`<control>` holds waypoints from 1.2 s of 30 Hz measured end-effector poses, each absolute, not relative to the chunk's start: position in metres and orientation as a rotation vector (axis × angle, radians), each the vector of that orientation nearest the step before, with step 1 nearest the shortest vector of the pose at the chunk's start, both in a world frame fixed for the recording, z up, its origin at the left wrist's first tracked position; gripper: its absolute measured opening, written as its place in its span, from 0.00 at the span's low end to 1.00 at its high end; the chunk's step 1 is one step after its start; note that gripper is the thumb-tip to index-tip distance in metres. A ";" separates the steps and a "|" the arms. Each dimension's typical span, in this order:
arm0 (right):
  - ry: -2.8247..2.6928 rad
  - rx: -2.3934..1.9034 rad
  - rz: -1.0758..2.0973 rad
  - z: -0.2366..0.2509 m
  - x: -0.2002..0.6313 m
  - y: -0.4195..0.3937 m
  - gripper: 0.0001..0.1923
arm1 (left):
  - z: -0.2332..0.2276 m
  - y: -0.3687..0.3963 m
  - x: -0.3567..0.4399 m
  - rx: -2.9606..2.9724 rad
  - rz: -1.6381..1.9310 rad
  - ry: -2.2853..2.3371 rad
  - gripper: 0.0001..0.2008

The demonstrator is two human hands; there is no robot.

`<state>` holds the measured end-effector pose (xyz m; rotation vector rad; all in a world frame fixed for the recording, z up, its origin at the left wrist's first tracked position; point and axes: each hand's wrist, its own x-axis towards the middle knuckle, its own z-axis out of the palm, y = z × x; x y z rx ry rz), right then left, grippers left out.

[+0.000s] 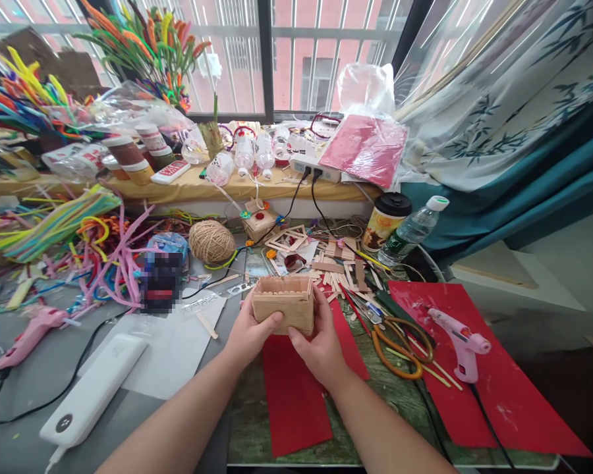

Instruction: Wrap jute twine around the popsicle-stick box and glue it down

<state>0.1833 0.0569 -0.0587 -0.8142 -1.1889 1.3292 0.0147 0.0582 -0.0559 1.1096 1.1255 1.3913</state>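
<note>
Between my two hands is a small open-topped wooden box (282, 309) made of craft sticks, held just above a sheet of red paper (296, 401). My left hand (251, 332) grips its left end, the thumb lying along the front wall. At the right end my right hand (323, 339) wraps round the corner with its thumb at the lower front edge. Beyond the box, loose craft sticks (333, 266) lie scattered. A pair of scissors (400, 345) with orange-brown handles rests to the right of my right hand.
Pink glue guns lie at the left (32, 336) and on red paper at the right (462, 345), both with cords. A twine ball (212, 242), a water bottle (412, 230) and a lidded cup (385, 220) stand behind. A white power bank (96, 388) is at left.
</note>
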 end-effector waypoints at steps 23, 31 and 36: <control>-1.156 -0.849 1.292 -0.063 0.184 0.061 0.45 | -0.052 0.056 0.020 1.172 1.435 1.122 0.41; -1.553 -0.788 1.064 -0.055 0.188 0.051 0.47 | -0.065 0.046 0.023 1.361 1.426 1.135 0.69; -1.681 -0.720 1.024 -0.038 0.198 0.058 0.46 | -0.059 0.047 0.013 1.462 1.483 1.094 0.66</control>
